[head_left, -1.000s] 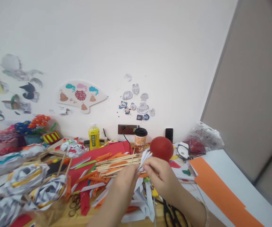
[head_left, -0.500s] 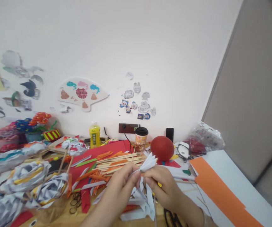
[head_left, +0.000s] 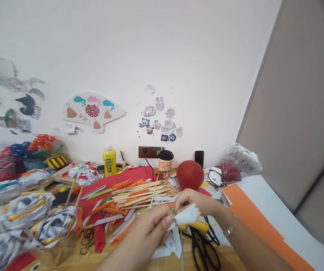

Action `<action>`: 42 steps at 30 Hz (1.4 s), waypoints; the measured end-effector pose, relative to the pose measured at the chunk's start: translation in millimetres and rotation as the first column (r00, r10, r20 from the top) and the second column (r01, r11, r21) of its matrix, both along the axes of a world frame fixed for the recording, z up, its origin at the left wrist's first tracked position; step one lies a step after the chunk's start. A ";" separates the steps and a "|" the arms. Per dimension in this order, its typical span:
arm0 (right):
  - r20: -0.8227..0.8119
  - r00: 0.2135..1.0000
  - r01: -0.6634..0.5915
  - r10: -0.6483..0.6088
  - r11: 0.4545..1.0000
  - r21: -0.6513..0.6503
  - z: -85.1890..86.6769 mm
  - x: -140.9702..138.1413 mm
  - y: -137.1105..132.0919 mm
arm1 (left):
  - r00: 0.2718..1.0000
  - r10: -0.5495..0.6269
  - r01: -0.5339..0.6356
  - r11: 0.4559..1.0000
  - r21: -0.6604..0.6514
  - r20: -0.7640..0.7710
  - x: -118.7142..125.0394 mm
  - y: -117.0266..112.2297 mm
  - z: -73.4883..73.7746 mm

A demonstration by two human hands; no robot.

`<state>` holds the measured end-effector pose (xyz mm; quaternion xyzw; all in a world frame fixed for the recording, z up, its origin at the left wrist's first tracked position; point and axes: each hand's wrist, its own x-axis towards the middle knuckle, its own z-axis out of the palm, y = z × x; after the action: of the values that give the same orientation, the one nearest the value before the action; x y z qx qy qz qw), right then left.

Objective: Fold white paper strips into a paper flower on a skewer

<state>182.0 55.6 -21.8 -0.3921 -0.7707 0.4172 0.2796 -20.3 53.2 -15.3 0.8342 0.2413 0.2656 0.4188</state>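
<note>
Close around the folded paper (head_left: 188,215) lie scissors (head_left: 196,237) and sticks (head_left: 137,188).

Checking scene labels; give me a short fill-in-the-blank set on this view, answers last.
1. The left hand holds a folded paper piece coloured ____.
2. In the picture, the yellow bottle stands to the ____ of the cup.
3. The lid on that cup is ____.
4. Below the right hand lies a black-handled pair of ____.

Missing words: white; left; black; scissors.
</note>
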 end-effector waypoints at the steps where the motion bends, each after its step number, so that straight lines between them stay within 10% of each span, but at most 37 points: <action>1: 0.068 0.997 -0.029 0.031 0.999 -0.030 8.9 2.1 4.9 | 0.999 0.014 -0.012 0.998 0.055 -0.034 1.9 -0.8 0.5; 11: 0.353 0.854 0.217 -0.382 0.879 0.425 61.5 -50.2 -16.4 | 0.945 0.314 -0.263 0.899 0.351 -0.096 18.6 6.3 -19.6; 22: -0.060 0.833 0.420 -0.550 0.559 0.715 -3.6 -66.5 -50.9 | 0.931 0.329 -0.343 0.936 0.075 0.156 7.6 8.0 -12.2; 27: -0.431 0.749 0.648 -0.502 0.691 0.321 -35.6 -70.4 -46.5 | 0.916 0.257 -0.195 0.957 -0.217 0.309 10.3 4.1 -14.1; 32: -0.509 0.768 0.500 -0.390 0.861 0.094 -39.3 -58.1 -39.5 | 0.933 0.153 -0.065 0.962 -0.266 0.326 5.3 4.0 -10.1; 38: -0.140 0.987 0.071 -0.080 0.995 -0.070 -0.3 -16.9 -16.7 | 0.998 0.009 -0.015 0.996 0.089 0.065 -1.3 -4.7 1.7; 42: 0.316 0.945 -0.048 0.090 0.989 -0.138 32.6 -6.9 2.2 | 0.982 0.080 -0.007 0.922 0.388 -0.173 5.9 -8.0 -0.9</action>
<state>175.1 57.8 10.8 -0.4447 -0.7907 0.4061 0.1099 -14.4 45.3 -16.1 0.9156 0.2407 0.2384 0.2164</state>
